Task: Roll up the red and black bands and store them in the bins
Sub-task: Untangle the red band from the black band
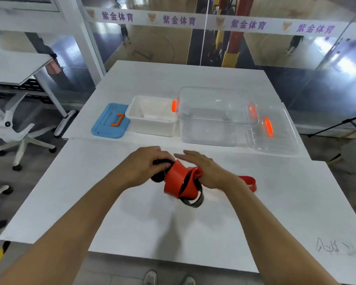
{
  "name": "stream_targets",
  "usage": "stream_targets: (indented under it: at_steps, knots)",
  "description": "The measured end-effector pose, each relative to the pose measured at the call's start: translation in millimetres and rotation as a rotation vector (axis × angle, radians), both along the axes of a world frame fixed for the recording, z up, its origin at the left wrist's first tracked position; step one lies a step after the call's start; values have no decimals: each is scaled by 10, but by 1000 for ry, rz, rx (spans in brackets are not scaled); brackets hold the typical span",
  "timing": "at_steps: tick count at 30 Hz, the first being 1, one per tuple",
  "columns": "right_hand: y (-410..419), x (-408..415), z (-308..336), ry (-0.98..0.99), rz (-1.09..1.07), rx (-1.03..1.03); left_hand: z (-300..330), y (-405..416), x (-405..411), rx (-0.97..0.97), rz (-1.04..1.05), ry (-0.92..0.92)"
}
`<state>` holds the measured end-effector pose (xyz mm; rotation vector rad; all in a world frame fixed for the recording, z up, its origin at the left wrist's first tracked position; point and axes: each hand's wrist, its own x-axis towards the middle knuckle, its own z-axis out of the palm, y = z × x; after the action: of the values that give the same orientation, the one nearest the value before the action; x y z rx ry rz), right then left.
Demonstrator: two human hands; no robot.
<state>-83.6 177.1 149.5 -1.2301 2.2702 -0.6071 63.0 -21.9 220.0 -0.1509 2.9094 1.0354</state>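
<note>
A red band and a black band are tangled together above the middle of the white table. My left hand grips the black band's end, with the red band against its fingers. My right hand lies over the red band with fingers stretched forward; its thumb side seems to pinch a red fold. A red loop trails out to the right behind my right wrist. A black loop hangs below the red coil.
At the back stand a white bin and a clear bin with orange latches. A blue lid lies left of them, a clear lid right. White office chairs stand off to the left.
</note>
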Motion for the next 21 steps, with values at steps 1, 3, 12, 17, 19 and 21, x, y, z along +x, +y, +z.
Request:
stream_targets:
  at_steps: [1, 3, 12, 17, 19, 21]
  knots:
    - [-65, 36, -4, -43, 67, 39, 56, -23, -1, -20, -27, -25]
    - [-149, 99, -19, -163, 136, -8, 135, -93, 30, -8, -52, -62]
    - [-83, 308, -81, -662, -42, -84, 202, -328, 198, 221, -68, -126]
    - [22, 138, 88, -371, -34, 44, 120, -436, 241, -1, -26, -243]
    - [22, 105, 246, -220, -118, -32, 118, -399, 219, -87, -53, -287]
    - [-17, 144, 395, -19, -201, -111, 97, -329, 166, -141, -62, -348]
